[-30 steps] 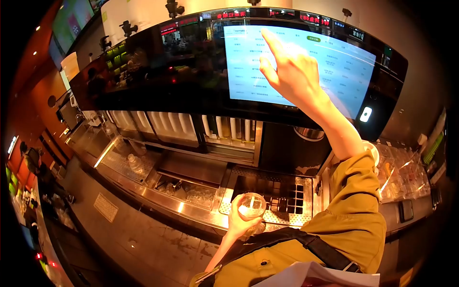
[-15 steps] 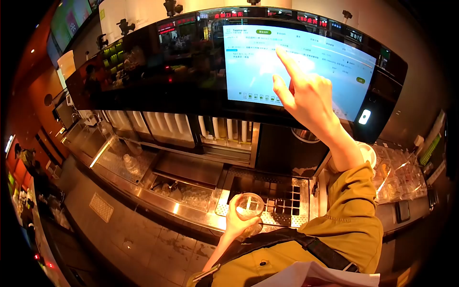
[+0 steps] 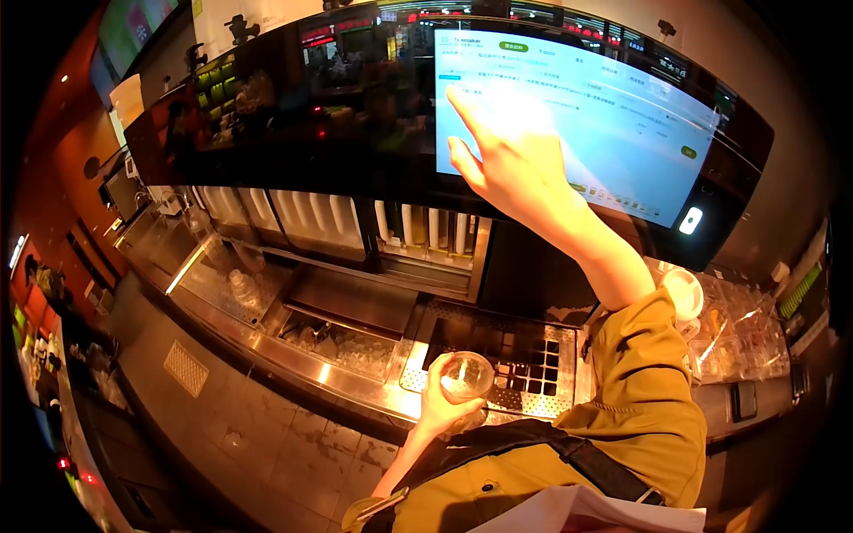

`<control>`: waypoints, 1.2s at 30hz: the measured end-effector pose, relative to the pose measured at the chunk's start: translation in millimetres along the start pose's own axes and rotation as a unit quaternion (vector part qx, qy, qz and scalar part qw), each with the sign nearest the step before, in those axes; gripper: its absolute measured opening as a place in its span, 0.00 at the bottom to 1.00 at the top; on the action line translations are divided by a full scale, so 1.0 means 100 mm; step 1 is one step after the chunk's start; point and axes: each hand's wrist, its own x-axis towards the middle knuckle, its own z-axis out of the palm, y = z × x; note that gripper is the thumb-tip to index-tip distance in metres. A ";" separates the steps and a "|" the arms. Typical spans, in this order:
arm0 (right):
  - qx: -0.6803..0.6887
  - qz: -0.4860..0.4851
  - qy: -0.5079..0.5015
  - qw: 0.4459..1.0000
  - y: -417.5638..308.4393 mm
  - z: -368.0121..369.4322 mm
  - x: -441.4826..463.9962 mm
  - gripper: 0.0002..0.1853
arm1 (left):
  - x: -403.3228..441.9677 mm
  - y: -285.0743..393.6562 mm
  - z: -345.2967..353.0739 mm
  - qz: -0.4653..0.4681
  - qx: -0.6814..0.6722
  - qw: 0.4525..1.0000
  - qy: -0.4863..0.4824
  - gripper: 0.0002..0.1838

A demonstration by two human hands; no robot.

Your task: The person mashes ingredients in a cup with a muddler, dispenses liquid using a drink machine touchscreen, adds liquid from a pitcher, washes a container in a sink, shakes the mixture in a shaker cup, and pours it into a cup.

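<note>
My right hand [image 3: 518, 158] is raised to the lit touchscreen [image 3: 622, 169], its index finger stretched out at the screen's left part and its thumb apart. The other fingers are partly curled, and nothing is held in them. Whether the fingertip touches the glass, I cannot tell. Low in front of my body, my left hand [image 3: 442, 407] wraps round a clear plastic cup [image 3: 468, 377]. The cup is upright, its round mouth facing me, beside a metal drip grate [image 3: 538, 369].
An ice bin [image 3: 360, 351] with a scoop is set into the steel counter left of the cup. Further left stands a clear container [image 3: 240, 286]. A white round tub [image 3: 682, 293] and a clear plastic organiser [image 3: 737, 329] sit at the right, by a phone-like black device [image 3: 744, 401].
My right hand has moved left across the screen, from its upper middle towards its left edge. My left hand still holds the cup in about the same place. The view has shifted slightly.
</note>
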 end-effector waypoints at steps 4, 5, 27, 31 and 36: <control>-0.016 -0.035 0.039 0.999 -0.03 0.12 0.08 0.24 | -0.02 -0.01 0.00 0.012 -0.007 1.000 0.004 0.47; -0.004 -0.041 0.048 0.998 -0.04 0.11 0.07 0.24 | -0.03 -0.01 -0.01 0.009 -0.003 1.000 0.003 0.47; 0.012 0.050 0.034 0.998 0.05 -0.11 0.07 0.24 | -0.01 -0.03 0.00 0.000 -0.020 1.000 -0.007 0.47; 0.015 0.054 0.031 0.998 0.01 -0.01 0.16 0.24 | -0.01 -0.03 -0.01 -0.002 -0.016 1.000 -0.006 0.48; 0.033 0.007 0.077 0.996 -0.09 -0.11 -0.03 0.24 | -0.03 -0.05 0.00 0.006 -0.013 1.000 -0.002 0.48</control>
